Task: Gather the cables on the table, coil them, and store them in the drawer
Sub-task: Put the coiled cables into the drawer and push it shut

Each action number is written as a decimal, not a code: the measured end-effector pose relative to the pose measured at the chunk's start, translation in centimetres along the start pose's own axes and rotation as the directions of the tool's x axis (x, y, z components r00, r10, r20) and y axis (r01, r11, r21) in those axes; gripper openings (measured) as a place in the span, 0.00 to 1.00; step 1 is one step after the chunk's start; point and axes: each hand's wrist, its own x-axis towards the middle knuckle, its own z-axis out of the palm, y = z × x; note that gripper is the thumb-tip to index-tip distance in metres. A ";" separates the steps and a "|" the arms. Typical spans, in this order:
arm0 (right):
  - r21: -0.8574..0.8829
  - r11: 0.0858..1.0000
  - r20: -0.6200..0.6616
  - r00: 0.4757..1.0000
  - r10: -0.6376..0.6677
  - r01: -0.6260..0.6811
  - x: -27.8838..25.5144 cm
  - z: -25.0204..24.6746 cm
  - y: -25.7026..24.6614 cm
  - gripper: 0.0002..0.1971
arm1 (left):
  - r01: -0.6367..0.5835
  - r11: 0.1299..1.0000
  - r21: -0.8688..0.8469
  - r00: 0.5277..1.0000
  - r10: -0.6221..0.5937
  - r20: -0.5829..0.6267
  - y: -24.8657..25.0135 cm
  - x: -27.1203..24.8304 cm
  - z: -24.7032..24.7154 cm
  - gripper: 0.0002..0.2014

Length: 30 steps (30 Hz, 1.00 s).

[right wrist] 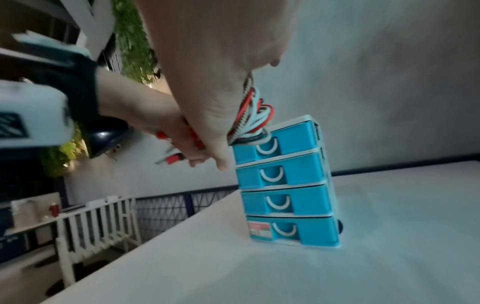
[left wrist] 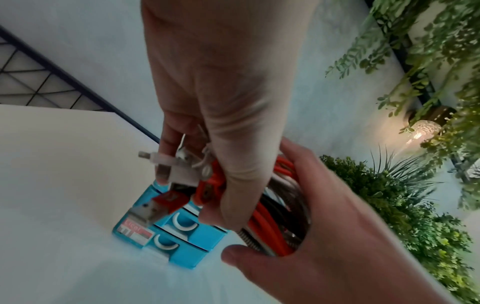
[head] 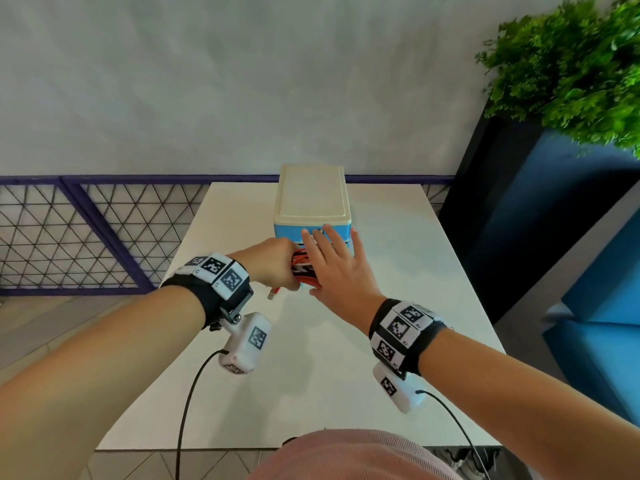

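Observation:
My left hand [head: 287, 271] grips a coiled bundle of orange, black and white cables [head: 302, 268], held just in front of the top of a small drawer unit [head: 311, 195] with a cream lid and blue fronts. In the left wrist view the cable coil [left wrist: 272, 226] hangs under my fist, with white and red plugs [left wrist: 168, 197] sticking out. My right hand [head: 329, 258] lies against the coil's right side, fingers straight and spread. The right wrist view shows the drawer unit [right wrist: 293, 197] with all of its drawers closed and the cables [right wrist: 249, 115] level with the top one.
The unit stands at the far middle of a white table [head: 398, 323]. A purple lattice railing [head: 86, 230] runs behind on the left. A leafy plant [head: 571, 64] in a dark planter [head: 502, 202] stands to the right, beside blue furniture. Black camera leads hang from both wrists.

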 end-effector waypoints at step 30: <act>0.167 0.986 0.404 0.913 -0.059 -0.010 8.5 0.5 4.3 0.20 | -0.132 0.990 0.047 0.961 0.139 -0.241 -4.1 4.6 -3.1 0.28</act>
